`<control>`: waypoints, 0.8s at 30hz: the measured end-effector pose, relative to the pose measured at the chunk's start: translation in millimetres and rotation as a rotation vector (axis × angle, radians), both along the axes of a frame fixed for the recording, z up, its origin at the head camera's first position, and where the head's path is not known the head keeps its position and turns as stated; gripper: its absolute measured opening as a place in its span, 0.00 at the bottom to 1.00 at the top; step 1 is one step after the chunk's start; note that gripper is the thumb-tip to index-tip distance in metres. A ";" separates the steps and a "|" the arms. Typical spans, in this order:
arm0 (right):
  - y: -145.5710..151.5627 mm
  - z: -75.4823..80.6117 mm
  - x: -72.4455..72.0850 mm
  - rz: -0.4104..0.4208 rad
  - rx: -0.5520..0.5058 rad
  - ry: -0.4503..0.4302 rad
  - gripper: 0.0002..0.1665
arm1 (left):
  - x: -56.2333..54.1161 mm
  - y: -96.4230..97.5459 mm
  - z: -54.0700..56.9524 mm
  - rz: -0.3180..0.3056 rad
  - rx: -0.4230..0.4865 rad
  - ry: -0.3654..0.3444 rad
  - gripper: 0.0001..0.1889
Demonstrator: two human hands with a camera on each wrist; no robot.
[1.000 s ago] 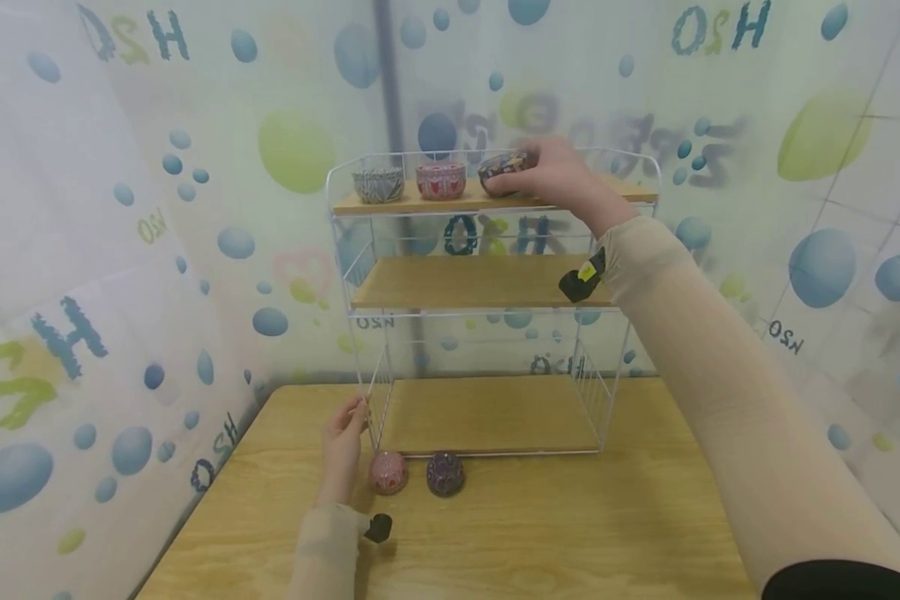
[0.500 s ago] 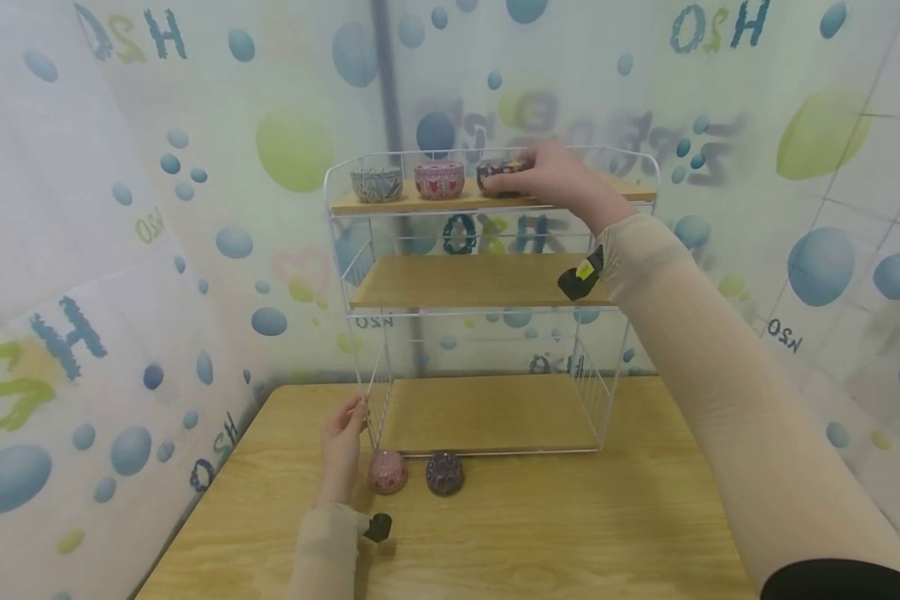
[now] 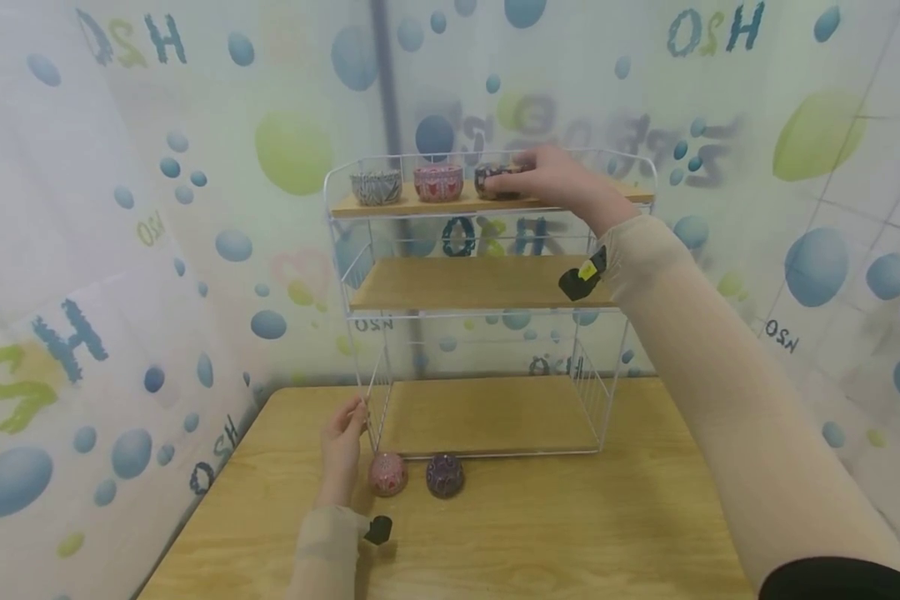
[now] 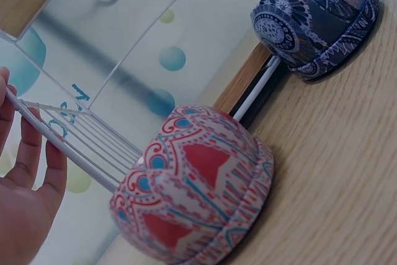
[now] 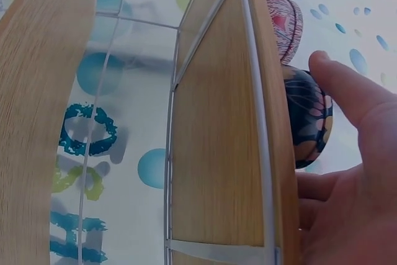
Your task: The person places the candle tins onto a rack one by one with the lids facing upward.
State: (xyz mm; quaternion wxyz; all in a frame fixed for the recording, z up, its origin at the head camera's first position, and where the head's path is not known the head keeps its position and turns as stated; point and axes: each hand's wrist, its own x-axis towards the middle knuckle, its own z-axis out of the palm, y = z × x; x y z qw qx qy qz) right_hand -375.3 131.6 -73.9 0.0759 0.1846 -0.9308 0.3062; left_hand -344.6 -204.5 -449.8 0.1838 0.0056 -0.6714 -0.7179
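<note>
My right hand (image 3: pixel 566 182) grips a dark patterned bowl (image 5: pixel 304 116) at the top shelf (image 3: pixel 577 200) of a white wire rack, thumb at its near side and fingers beyond. The bowl sits upright on the wood, partly covered by the hand. To its left stand a pink bowl with red motifs (image 3: pixel 438 182) and a grey patterned bowl (image 3: pixel 377 187), both upright. Low on the left, my left hand (image 3: pixel 342 437) holds the rack's white side post (image 4: pixel 59 141), fingers curled behind it. Just beside that hand are an upside-down red-and-white bowl (image 4: pixel 192 184) and an upside-down dark purple bowl (image 4: pixel 316 20).
The rack has a wooden middle shelf (image 3: pixel 465 282) and a bottom shelf (image 3: pixel 495 412), with wire side rails. It stands on a wooden table (image 3: pixel 555 525) against a curtain (image 3: pixel 292 250) printed with blue and green drops.
The dark bowl in my right hand was slightly tilted a second ago and now stands level on the top shelf. My left hand has stayed on the post.
</note>
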 end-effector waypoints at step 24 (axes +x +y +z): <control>27.5 -27.3 60.7 0.039 -0.141 0.164 0.43 | 0.8 2.1 -2.9 0.016 -0.009 0.023 0.20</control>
